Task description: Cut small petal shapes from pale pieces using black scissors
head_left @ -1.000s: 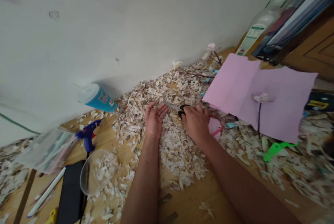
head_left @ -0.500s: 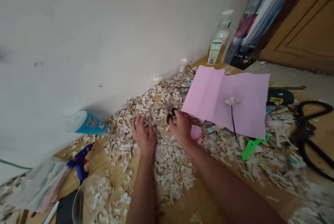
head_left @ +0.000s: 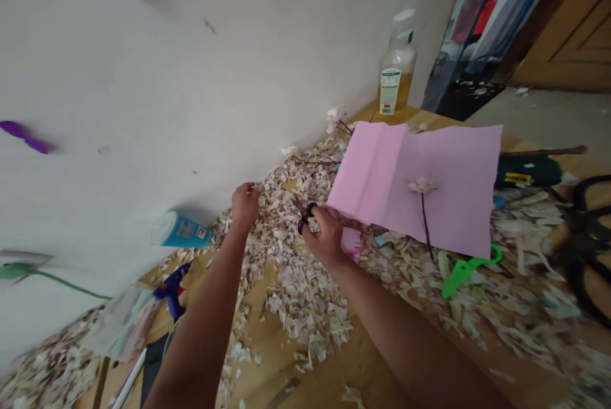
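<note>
My right hand (head_left: 325, 235) is closed on small black-handled scissors (head_left: 301, 212), their blades a little apart over the pile of pale paper scraps (head_left: 281, 240). At the far edge of that pile, close to the wall, my left hand (head_left: 245, 205) has its fingers curled together. Whatever may be between those fingertips is too small to make out. Just right of the scissors lies a folded sheet of pink paper (head_left: 367, 167). A paper flower on a dark stem (head_left: 423, 187) rests upon the sheet. Beside my right wrist is a small pink piece with a cut edge (head_left: 352, 240).
A bottle of yellow liquid (head_left: 397, 69) stands behind the pink sheet. Green-handled snips (head_left: 465, 272) and large black shears (head_left: 585, 231) lie to the right. At left are a blue tub (head_left: 187, 231), a blue glue gun (head_left: 172, 291) and a plastic bag (head_left: 125, 326).
My left hand has risen from the middle of the scraps toward the wall, its spread fingers now curled. My right hand still holds the scissors, barely shifted. The view has turned slightly.
</note>
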`<action>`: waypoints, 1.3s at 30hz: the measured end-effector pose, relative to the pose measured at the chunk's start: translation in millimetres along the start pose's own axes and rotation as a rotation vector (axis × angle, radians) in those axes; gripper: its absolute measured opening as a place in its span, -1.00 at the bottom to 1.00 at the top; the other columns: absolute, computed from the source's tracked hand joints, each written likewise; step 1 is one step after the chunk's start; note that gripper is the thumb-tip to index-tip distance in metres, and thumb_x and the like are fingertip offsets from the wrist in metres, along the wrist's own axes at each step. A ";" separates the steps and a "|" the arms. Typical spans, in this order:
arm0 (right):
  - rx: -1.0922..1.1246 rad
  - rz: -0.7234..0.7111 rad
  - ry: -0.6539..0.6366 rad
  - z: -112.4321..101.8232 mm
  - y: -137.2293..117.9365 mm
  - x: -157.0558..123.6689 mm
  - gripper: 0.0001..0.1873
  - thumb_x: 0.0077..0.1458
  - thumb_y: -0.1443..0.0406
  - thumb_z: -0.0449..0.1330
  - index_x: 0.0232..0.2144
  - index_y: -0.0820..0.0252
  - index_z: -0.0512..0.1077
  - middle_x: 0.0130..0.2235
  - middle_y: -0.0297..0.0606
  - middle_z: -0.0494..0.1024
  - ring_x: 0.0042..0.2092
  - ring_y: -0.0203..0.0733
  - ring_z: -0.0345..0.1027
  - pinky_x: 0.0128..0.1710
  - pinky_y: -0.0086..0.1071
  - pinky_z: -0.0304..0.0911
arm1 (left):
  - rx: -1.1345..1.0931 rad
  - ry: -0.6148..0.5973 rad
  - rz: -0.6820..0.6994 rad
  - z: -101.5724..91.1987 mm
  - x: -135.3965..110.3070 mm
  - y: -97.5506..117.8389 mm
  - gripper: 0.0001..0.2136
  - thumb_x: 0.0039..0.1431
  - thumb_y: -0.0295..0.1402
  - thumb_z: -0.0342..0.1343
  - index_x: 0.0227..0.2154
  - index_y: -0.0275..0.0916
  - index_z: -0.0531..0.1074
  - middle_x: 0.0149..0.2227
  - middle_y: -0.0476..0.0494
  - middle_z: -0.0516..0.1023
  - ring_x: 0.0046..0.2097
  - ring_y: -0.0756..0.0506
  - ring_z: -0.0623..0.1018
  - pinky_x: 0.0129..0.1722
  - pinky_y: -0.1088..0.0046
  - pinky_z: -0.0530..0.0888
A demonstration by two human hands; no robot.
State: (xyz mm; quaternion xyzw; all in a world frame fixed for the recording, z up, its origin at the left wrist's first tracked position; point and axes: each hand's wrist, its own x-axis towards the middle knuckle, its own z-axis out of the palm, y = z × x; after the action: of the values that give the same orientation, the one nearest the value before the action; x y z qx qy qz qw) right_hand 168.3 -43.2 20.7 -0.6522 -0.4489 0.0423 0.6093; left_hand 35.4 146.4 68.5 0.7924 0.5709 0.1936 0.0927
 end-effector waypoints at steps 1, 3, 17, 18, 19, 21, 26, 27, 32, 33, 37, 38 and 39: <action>-0.002 -0.009 -0.008 1.5 0.5 0.1 -0.90 0.18 0.24 0.13 -0.33 0.13 0.42 -0.31 -0.24 0.54 -0.20 -0.14 0.33 -0.12 -0.29 0.25 | 0.044 -0.073 -0.017 5.8 14.5 -0.6 -0.68 0.20 -0.29 0.04 -0.08 -0.34 0.51 -0.11 -0.33 0.59 -0.07 -0.21 0.55 -0.01 0.32 0.40; 0.002 -0.028 -0.041 4.2 1.6 -0.1 -0.90 0.18 0.25 0.13 -0.35 0.13 0.40 -0.32 -0.25 0.52 -0.20 -0.14 0.32 -0.13 -0.30 0.24 | 0.099 -0.149 -0.051 19.0 34.5 -1.4 -0.65 0.18 -0.25 0.10 -0.07 -0.37 0.51 -0.10 -0.37 0.58 -0.06 -0.22 0.55 -0.04 0.34 0.40; 0.031 -0.023 -0.069 5.4 4.4 1.5 -0.93 0.14 0.29 0.12 -0.33 0.12 0.40 -0.33 -0.25 0.52 -0.20 -0.13 0.33 -0.13 -0.31 0.23 | 0.210 -0.206 -0.040 34.8 46.2 5.4 -0.61 0.04 -0.34 0.24 -0.03 -0.26 0.43 -0.09 -0.31 0.55 -0.10 -0.18 0.54 -0.12 0.37 0.40; 0.033 -0.022 -0.066 5.1 4.2 1.9 -0.93 0.14 0.29 0.12 -0.33 0.12 0.40 -0.33 -0.25 0.52 -0.20 -0.14 0.34 -0.13 -0.31 0.23 | 0.190 -0.216 -0.055 34.1 46.9 5.8 -0.63 0.05 -0.37 0.22 -0.04 -0.25 0.43 -0.15 -0.27 0.57 -0.14 -0.16 0.54 -0.14 0.38 0.40; 0.033 -0.016 -0.062 4.9 4.2 2.3 -0.93 0.14 0.29 0.12 -0.33 0.12 0.40 -0.33 -0.25 0.52 -0.21 -0.14 0.34 -0.14 -0.31 0.23 | 0.159 -0.212 -0.069 32.5 48.0 6.4 -0.66 0.07 -0.41 0.18 -0.05 -0.25 0.44 -0.19 -0.24 0.59 -0.17 -0.14 0.55 -0.16 0.39 0.40; 0.032 -0.001 -0.054 5.0 4.5 2.9 -0.93 0.14 0.28 0.11 -0.35 0.12 0.39 -0.33 -0.25 0.53 -0.22 -0.14 0.35 -0.15 -0.31 0.23 | 0.099 -0.169 -0.074 26.8 49.6 8.6 -0.70 0.09 -0.46 0.13 -0.07 -0.25 0.46 -0.23 -0.21 0.59 -0.20 -0.12 0.54 -0.16 0.40 0.40; 0.043 0.018 -0.050 6.1 6.7 3.3 -0.92 0.15 0.28 0.11 -0.31 0.12 0.40 -0.29 -0.25 0.55 -0.21 -0.15 0.39 -0.13 -0.32 0.24 | -0.438 -0.003 -0.171 8.4 18.1 19.4 -0.75 0.08 -0.34 0.17 -0.16 -0.29 0.49 -0.31 -0.12 0.56 -0.31 -0.01 0.51 -0.22 0.46 0.44; 0.053 0.026 -0.052 6.2 7.4 3.5 -0.91 0.15 0.28 0.11 -0.30 0.13 0.40 -0.28 -0.24 0.56 -0.20 -0.15 0.40 -0.13 -0.32 0.24 | -0.681 0.034 -0.220 6.8 1.9 21.7 -0.76 0.06 -0.31 0.19 -0.20 -0.28 0.49 -0.34 -0.08 0.54 -0.35 0.02 0.50 -0.24 0.47 0.45; 0.161 0.115 -0.101 7.8 12.2 5.4 -0.83 0.19 0.21 0.10 -0.25 0.14 0.42 -0.27 -0.22 0.56 -0.22 -0.15 0.42 -0.16 -0.33 0.27 | -1.457 0.007 -0.408 15.0 -93.5 32.9 -0.75 -0.09 -0.29 0.37 -0.38 -0.26 0.46 -0.41 0.02 0.51 -0.36 0.09 0.52 -0.21 0.54 0.47; 0.190 0.146 -0.120 8.7 13.0 5.8 -0.82 0.20 0.19 0.09 -0.24 0.14 0.42 -0.28 -0.23 0.56 -0.25 -0.16 0.41 -0.19 -0.34 0.28 | -1.516 0.010 -0.432 18.7 -107.2 35.4 -0.75 -0.09 -0.30 0.37 -0.38 -0.26 0.46 -0.41 0.02 0.52 -0.36 0.09 0.52 -0.22 0.55 0.47; 0.294 0.242 -0.196 13.6 14.7 6.5 -0.82 0.20 0.19 0.07 -0.24 0.11 0.42 -0.32 -0.28 0.55 -0.34 -0.20 0.40 -0.32 -0.39 0.28 | -1.577 0.047 -0.430 35.6 -131.7 41.5 -0.78 -0.06 -0.28 0.36 -0.41 -0.25 0.47 -0.42 0.03 0.52 -0.39 0.10 0.49 -0.29 0.57 0.46; 0.309 0.238 -0.211 14.9 14.9 6.4 -0.83 0.20 0.19 0.07 -0.25 0.10 0.42 -0.33 -0.29 0.55 -0.33 -0.20 0.41 -0.31 -0.39 0.29 | -1.580 0.065 -0.427 39.7 -132.8 41.2 -0.78 -0.06 -0.28 0.36 -0.42 -0.25 0.47 -0.42 0.04 0.51 -0.39 0.09 0.49 -0.29 0.57 0.46; 0.318 0.227 -0.224 15.9 15.2 6.3 -0.84 0.19 0.21 0.07 -0.26 0.10 0.42 -0.33 -0.29 0.55 -0.33 -0.20 0.41 -0.30 -0.39 0.30 | -1.586 0.082 -0.428 43.4 -133.2 40.1 -0.78 -0.06 -0.27 0.37 -0.43 -0.25 0.47 -0.42 0.04 0.52 -0.38 0.09 0.49 -0.28 0.57 0.46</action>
State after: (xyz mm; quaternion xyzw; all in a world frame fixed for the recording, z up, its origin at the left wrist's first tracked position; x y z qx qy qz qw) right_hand 170.5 -24.9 7.1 -0.5853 -0.4254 0.2532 0.6422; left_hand 51.8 11.0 17.1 0.3575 0.4062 0.5464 0.6392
